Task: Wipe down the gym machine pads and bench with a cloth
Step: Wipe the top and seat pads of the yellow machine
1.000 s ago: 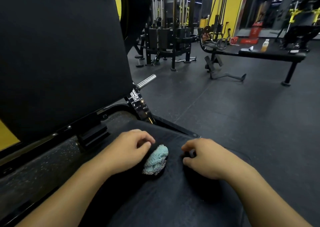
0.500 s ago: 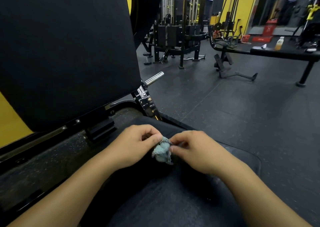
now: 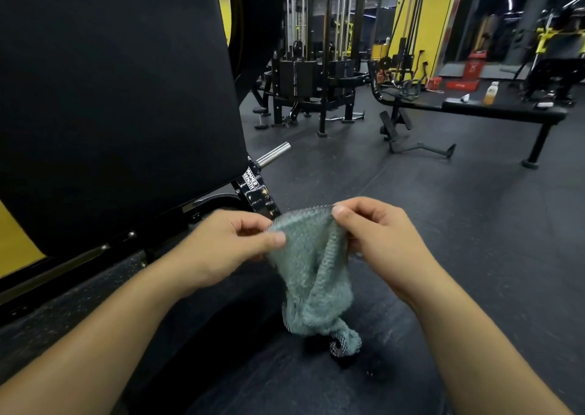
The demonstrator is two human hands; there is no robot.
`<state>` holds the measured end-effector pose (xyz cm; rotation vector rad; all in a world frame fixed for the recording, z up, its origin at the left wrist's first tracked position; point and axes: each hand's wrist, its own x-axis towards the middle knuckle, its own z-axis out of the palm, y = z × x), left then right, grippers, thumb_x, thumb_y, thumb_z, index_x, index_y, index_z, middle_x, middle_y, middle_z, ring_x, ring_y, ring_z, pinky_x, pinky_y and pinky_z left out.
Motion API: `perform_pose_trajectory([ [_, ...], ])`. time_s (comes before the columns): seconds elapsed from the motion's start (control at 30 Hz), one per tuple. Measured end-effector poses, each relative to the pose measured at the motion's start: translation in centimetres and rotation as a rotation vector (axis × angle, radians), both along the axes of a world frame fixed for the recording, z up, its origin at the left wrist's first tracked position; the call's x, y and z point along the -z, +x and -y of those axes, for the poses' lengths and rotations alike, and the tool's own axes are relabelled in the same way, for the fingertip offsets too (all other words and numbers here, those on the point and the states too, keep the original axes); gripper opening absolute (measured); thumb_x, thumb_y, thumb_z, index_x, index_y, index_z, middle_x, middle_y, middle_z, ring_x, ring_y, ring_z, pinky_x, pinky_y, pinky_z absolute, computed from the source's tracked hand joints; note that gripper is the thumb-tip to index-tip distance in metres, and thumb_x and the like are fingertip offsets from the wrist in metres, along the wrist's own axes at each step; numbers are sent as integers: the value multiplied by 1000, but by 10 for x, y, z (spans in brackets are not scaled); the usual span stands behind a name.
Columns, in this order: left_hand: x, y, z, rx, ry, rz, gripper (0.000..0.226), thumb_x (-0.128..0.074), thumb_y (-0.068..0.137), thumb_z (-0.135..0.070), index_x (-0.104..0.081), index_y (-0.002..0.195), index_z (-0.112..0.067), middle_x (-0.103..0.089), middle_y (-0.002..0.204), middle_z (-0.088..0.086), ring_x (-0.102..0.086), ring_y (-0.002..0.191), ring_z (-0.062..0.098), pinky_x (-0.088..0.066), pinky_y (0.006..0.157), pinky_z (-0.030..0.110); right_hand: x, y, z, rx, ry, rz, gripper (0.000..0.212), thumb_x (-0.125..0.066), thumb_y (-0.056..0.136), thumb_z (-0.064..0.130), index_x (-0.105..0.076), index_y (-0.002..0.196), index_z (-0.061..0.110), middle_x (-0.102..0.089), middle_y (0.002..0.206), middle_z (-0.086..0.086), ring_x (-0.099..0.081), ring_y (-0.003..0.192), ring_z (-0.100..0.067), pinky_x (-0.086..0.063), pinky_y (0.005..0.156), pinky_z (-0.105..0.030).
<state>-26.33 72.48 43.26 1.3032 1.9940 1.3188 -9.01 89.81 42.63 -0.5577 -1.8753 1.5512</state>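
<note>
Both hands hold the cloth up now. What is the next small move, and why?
Probably pull the hands apart to spread the cloth flat. The left hand and right hand pinch its top edge close together, and its lower end hangs twisted above the seat pad, so it cannot wipe well yet.

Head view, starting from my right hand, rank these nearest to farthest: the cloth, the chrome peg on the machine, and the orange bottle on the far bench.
1. Cloth: pinched in the right hand, touching it.
2. Chrome peg: up and to the left, sticking out by the black pad.
3. Orange bottle: far off to the upper right, standing on the bench.
</note>
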Motion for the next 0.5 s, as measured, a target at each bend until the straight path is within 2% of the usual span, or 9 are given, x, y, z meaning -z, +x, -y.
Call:
perform_pose_trajectory([
  [0.07, -7, -1, -2, -69, 115, 29, 33, -76, 86, -48, -80, 92, -16, -76, 95, 15, -68, 87, 20, -55, 94, 49, -3, 2, -4, 42, -11, -44, 16, -65, 99, 28, -75, 90, 18, -70, 80, -4, -61, 74, -17, -54, 74, -43],
  [0.13, -13, 0, -3, -84, 237, 175, 30, -71, 84, -41, -80, 94, -13, -77, 104, 15, -71, 96, 23, -57, 96, 45, -8, 4, -4, 41, -34, -84, 16, -64, 100, 26, -75, 91, 18, -71, 79, -3, -62, 72, -16, -54, 70, -41],
  [0.2, -19, 4, -5, -76, 270, 271, 27, -67, 87, -35, -76, 96, -11, -76, 108, 14, -72, 101, 25, -59, 94, 41, -12, 5, -3, 29, 22, -72, 15, -65, 99, 30, -75, 92, 22, -73, 79, 0, -63, 70, -14, -53, 69, -39],
  [0.23, -21, 5, -5, -77, 275, 280, 25, -65, 90, -33, -74, 97, -10, -77, 104, 11, -73, 97, 24, -60, 89, 38, -14, 6, -4, 27, 59, -57, 14, -65, 99, 33, -75, 93, 24, -75, 81, 0, -64, 71, -14, -54, 71, -40],
  [0.33, -33, 6, -6, -137, 293, 184, 19, -63, 97, -29, -72, 96, -12, -68, 78, 3, -61, 70, 15, -58, 68, 27, -21, 8, -6, 25, 138, -33, 16, -66, 98, 41, -74, 93, 28, -75, 86, -11, -65, 75, -17, -57, 79, -50],
  [0.4, -44, 3, -6, -188, 295, 80, 18, -62, 100, -29, -72, 97, -14, -71, 81, 6, -63, 71, 15, -56, 64, 23, -28, 10, -7, -1, 178, -21, 20, -67, 95, 47, -74, 94, 28, -69, 87, -23, -58, 72, -21, -53, 74, -51],
  [0.43, -49, 1, -5, -204, 298, 40, 18, -61, 101, -28, -72, 97, -15, -74, 85, 7, -66, 74, 14, -57, 65, 22, -31, 12, -7, -29, 179, -17, 21, -69, 92, 49, -74, 94, 28, -66, 84, -25, -54, 72, -21, -50, 72, -47],
  [0.5, -55, -1, -2, -222, 296, -29, 17, -62, 101, -27, -73, 97, -15, -76, 89, 7, -69, 77, 13, -57, 67, 19, -36, 20, -8, -164, 124, 43, 24, -76, 84, 47, -76, 96, 27, -61, 80, -23, -53, 73, -21, -46, 73, -40],
])
